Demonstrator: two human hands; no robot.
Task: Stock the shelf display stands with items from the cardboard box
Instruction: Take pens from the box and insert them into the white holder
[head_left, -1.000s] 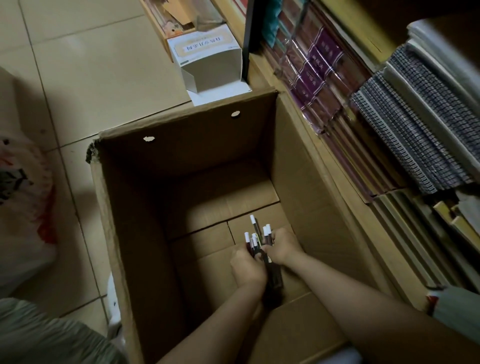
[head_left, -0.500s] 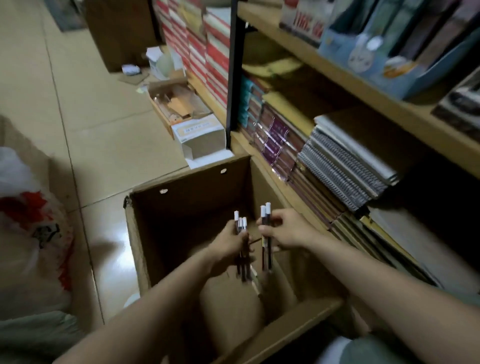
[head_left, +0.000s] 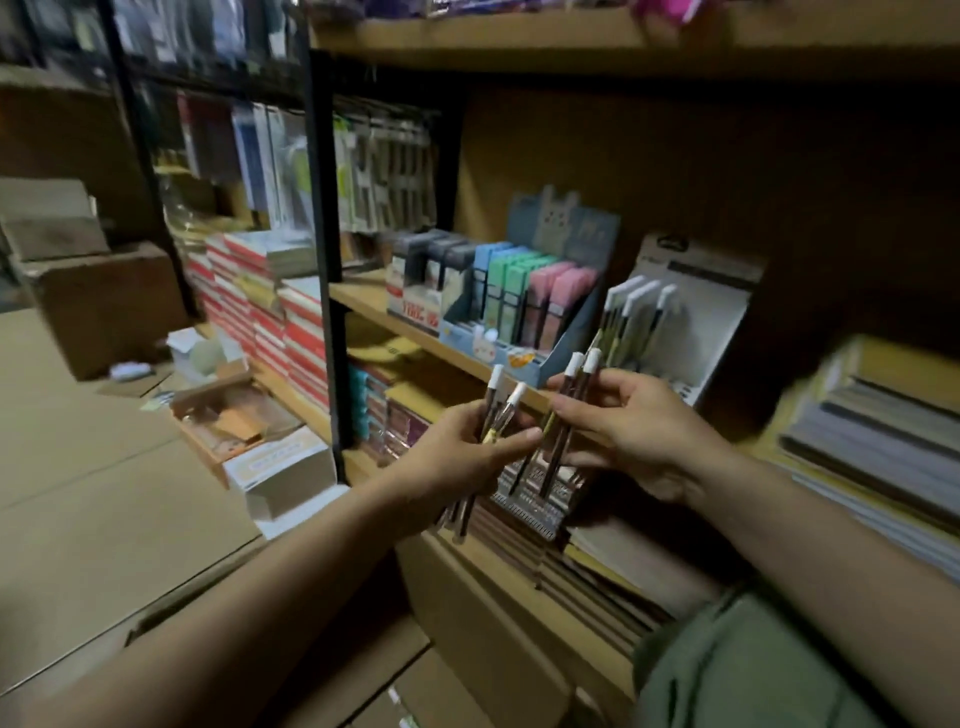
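Gripping white-capped pens in both hands, a person stands before a wooden shelf (head_left: 415, 340) of stationery. The left hand (head_left: 462, 457) curls its fingers (head_left: 511, 435) round 2 pens, possibly more, as the bundle blurs below the palm (head_left: 493, 410); their caps rise just above the fingertips. The right hand (head_left: 628, 431) pinches 2 pens (head_left: 563, 410) between thumb and curled fingers, caps up, barrels hanging below the grip. The 2 hands are near each other, left fingertips just beside the right hand's pens. Beyond the right hand's fingers, a white display stand (head_left: 701, 322) holds more white-capped pens (head_left: 631, 312). Beyond the left hand's fingers sits a blue display stand (head_left: 550, 364) of pastel boxes. Stacked notebooks (head_left: 878, 431) lie to the right of the right hand. The cardboard box (head_left: 493, 639) is below both forearms, its inside out of view.
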